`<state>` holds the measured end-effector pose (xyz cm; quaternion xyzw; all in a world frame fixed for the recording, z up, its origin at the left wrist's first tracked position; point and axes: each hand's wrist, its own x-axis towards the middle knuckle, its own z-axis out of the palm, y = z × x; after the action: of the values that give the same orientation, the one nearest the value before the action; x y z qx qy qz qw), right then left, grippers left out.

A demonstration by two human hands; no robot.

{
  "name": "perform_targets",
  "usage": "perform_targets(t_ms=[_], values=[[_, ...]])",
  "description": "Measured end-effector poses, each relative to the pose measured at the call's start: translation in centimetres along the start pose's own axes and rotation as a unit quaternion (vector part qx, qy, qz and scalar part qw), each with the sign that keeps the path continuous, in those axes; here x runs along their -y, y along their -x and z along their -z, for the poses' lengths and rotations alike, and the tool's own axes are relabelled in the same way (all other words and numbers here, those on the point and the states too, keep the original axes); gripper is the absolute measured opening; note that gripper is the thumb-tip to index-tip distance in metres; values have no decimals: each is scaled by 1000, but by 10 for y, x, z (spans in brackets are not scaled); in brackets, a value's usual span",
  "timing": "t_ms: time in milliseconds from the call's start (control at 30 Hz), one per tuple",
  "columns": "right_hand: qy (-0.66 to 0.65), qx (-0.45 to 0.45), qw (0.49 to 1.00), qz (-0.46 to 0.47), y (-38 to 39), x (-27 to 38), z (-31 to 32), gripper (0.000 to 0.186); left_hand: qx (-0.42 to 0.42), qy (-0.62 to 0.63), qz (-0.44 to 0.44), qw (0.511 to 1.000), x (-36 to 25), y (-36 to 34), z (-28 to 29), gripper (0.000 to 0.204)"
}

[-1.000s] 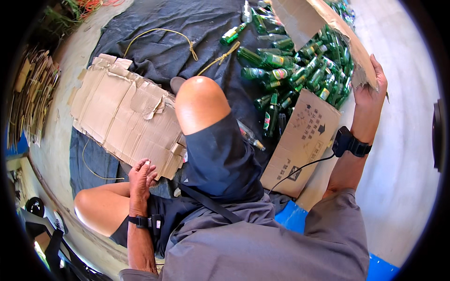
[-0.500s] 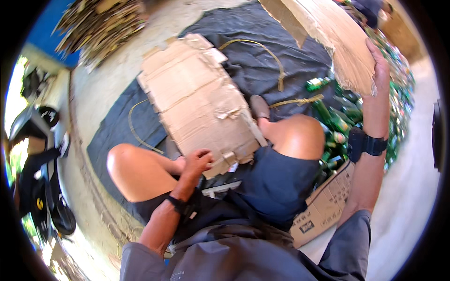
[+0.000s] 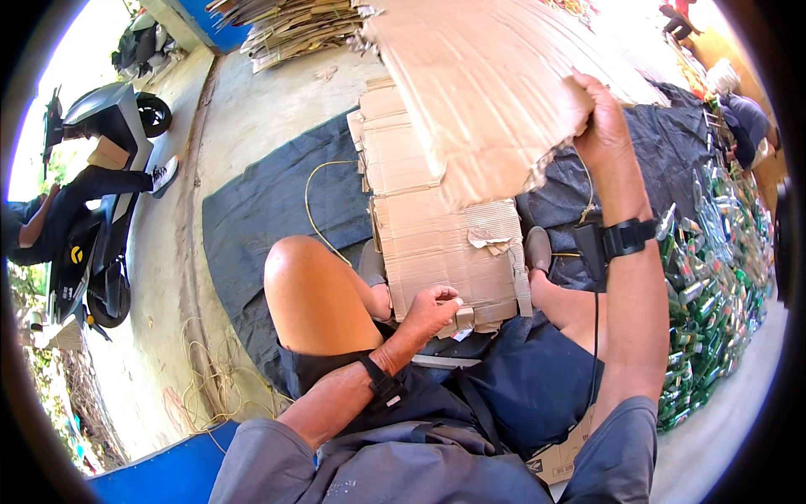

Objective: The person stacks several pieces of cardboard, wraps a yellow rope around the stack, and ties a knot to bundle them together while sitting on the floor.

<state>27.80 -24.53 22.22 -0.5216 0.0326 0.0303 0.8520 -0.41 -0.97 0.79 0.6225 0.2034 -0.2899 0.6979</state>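
My right hand (image 3: 598,122) grips the torn edge of a large cardboard sheet (image 3: 466,88), held raised over flattened, creased cardboard (image 3: 437,235) on a dark tarp (image 3: 260,193) between my feet. My left hand (image 3: 432,311) is low at the near end of the flattened cardboard, fingers curled; a small pale bit shows at the fingertips, but I cannot make out what it is. A yellow cord (image 3: 323,168) loops on the tarp beside the cardboard.
A big heap of green bottles (image 3: 705,328) lies at right. Other people (image 3: 747,126) are at upper right. A person (image 3: 25,218) is on a black scooter (image 3: 117,113) at left. A cardboard pile (image 3: 294,38) stands behind, and tangled twine (image 3: 210,386) lies at lower left.
My view has swung rightward from the bottle heap to the flattened cardboard. My right hand has brought the held sheet across over that cardboard; my left hand has moved forward to its near end.
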Motion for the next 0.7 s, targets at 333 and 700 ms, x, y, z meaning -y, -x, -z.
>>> perform_targets(t_ms=[333,700], values=[[-31,-9,984,-173,44,-175,37,45,-16,-55,1,998,8,1,-6,29],[-35,-102,953,-282,117,-341,126,43,93,-82,38,992,29,17,-23,30]])
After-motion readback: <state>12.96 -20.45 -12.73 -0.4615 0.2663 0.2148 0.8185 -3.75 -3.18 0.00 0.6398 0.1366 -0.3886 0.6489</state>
